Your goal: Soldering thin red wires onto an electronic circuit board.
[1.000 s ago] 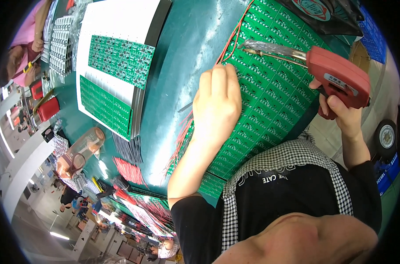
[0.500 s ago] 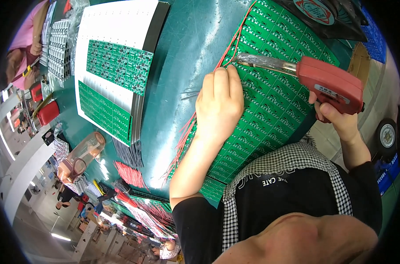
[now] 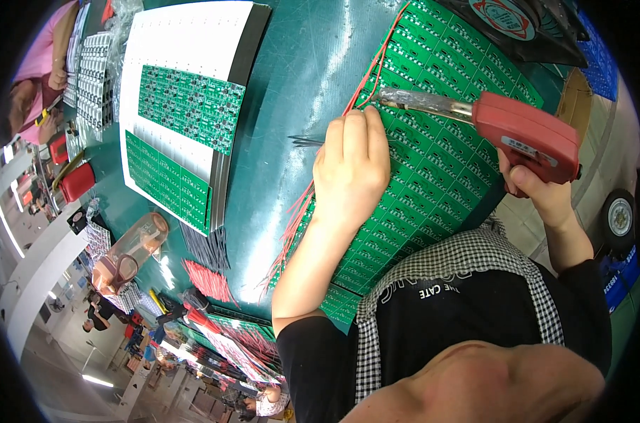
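My right hand (image 3: pixel 538 187) grips a red soldering gun (image 3: pixel 527 134) by its handle. The metal shaft, partly wrapped in a clear film, points left, and its tip is close to my left fingertips over a large sheet of green circuit boards (image 3: pixel 432 176). Fingers bent and pressed together, my left hand (image 3: pixel 351 166) rests on the sheet's left edge. Dark wire ends (image 3: pixel 306 141) stick out on the left side of that hand. A thin red wire (image 3: pixel 377 74) loops by its fingertips, near the tip. More red wires (image 3: pixel 295 225) lie along the sheet's edge under my forearm.
On the left, a stack of white panels (image 3: pixel 186 35) bears smaller green boards (image 3: pixel 193 106). Black wires (image 3: pixel 206 243), red wires (image 3: pixel 208 278) and a clear bottle (image 3: pixel 140 236) lie nearer. At the top right is a black fan (image 3: pixel 510 17). Another person's arm (image 3: pixel 56 63) is at far left.
The soldering gun has shifted very slightly down and left. The dark wire ends beside my left hand have moved a little upward. My left hand stays almost in place.
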Demonstrator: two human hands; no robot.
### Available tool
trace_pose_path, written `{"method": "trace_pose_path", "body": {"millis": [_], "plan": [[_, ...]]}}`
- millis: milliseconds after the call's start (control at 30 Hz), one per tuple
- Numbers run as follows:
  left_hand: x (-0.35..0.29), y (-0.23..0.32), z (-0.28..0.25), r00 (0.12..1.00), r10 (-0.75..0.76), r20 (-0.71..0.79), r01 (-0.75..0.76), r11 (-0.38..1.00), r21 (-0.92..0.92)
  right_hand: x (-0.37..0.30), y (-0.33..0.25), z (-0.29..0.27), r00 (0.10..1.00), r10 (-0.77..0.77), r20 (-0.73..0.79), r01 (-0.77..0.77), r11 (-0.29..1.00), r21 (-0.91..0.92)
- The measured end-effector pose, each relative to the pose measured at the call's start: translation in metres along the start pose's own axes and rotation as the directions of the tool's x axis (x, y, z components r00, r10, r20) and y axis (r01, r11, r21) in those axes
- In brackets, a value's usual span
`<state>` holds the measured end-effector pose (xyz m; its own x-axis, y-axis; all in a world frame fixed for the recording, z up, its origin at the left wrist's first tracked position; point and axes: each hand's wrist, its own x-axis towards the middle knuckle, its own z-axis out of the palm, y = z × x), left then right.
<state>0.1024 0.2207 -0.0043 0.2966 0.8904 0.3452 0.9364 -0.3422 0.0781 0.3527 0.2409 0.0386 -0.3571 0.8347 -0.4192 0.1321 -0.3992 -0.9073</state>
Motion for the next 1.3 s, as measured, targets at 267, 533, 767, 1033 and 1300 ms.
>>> {"method": "trace_pose_path", "body": {"millis": [267,533,767,1033,1300], "plan": [[0.001,0.0,-0.002,1.0,0.003,0.019,-0.003,1.0,-0.005,-0.003,0.008,-0.008,0.999,-0.028,-0.023,0.026,0.997,-0.071],[0.001,0.001,-0.002,0.999,0.004,0.033,-0.005,1.0,0.003,0.0,0.005,-0.008,0.979,-0.186,0.081,0.175,0.975,0.135],[0.002,0.003,-0.003,0.999,-0.003,0.038,0.002,1.0,0.013,-0.002,0.001,-0.013,0.986,-0.139,0.097,0.129,0.986,0.103],[0.003,0.002,-0.006,0.999,-0.033,0.025,0.034,0.998,-0.048,0.001,0.002,-0.01,0.993,-0.119,0.025,0.116,0.988,0.105],[0.017,0.007,0.002,1.0,-0.016,-0.005,0.016,1.0,-0.001,0.006,-0.003,-0.008,0.991,-0.129,-0.029,0.131,0.988,0.078]]}}
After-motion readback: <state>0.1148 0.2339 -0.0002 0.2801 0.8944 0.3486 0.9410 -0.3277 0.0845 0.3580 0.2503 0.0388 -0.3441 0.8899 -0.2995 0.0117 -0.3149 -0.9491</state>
